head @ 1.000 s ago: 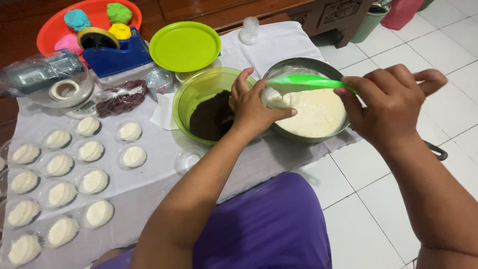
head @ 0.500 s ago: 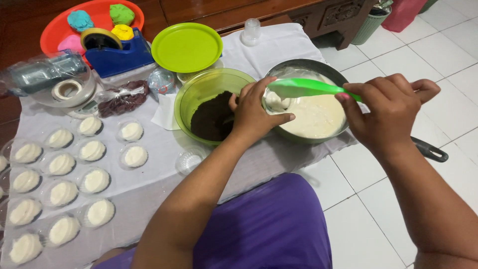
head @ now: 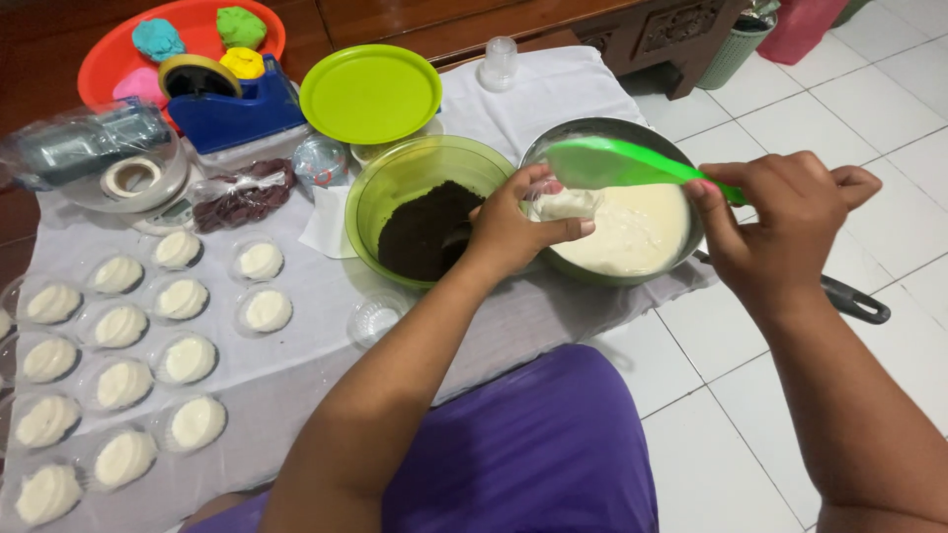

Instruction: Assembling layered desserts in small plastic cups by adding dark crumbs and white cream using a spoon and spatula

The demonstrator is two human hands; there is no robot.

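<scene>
Hands at work over the metal pan (head: pixel 681 168) of cream: left hand (head: pixel 513 232) grips a small clear cup (head: pixel 565 204), now partly filled, while right hand (head: pixel 780 232), closed around a green spatula (head: pixel 617 163), has drawn nearer the cup.

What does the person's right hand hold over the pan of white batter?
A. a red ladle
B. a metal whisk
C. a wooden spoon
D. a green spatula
D: the right hand grips the handle of a green spatula, whose blade sits above the pan of batter, next to the small filled cup in the left hand.
</scene>
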